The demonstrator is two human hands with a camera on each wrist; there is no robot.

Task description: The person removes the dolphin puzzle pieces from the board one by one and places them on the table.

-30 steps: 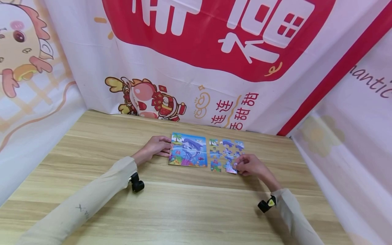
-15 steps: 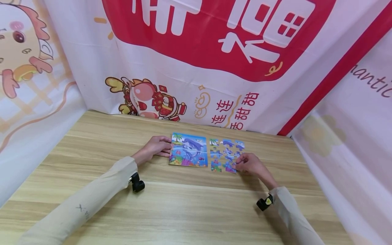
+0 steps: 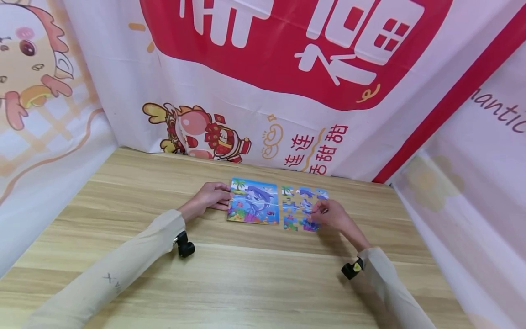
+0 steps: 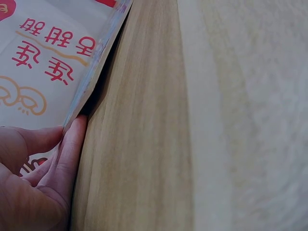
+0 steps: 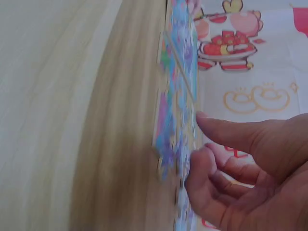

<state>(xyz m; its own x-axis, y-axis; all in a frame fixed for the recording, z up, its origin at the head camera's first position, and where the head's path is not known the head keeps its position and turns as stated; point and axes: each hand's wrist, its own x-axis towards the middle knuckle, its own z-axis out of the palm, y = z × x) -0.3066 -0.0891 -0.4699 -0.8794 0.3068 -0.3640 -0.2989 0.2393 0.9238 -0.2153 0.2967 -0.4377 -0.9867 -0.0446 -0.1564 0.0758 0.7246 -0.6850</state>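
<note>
In the head view my left hand (image 3: 213, 196) pinches the left edge of a blue dolphin picture board (image 3: 255, 201). In the left wrist view the thumb (image 4: 43, 139) is on one side of the board's edge and a finger on the other. To the board's right lie several loosely spaced jigsaw pieces (image 3: 290, 223) with a similar dolphin picture. My right hand (image 3: 330, 214) is over their right side, hiding some of them. Seen from the right wrist, the thumb (image 5: 226, 132) and bent fingers stand apart at the pieces, with nothing visible between them.
Pale wood table (image 3: 246, 274) extends in front of both hands. Close behind the puzzle hangs a white and red printed cloth (image 3: 255, 105), with more cloth at both sides. A small black device (image 3: 186, 246) is on the left wrist, another (image 3: 351, 268) on the right.
A lower jigsaw piece, pale and tilted under my right fingers a second ago, now lies flat in the bottom row. The right hand has moved slightly back and left. My left hand stays put.
</note>
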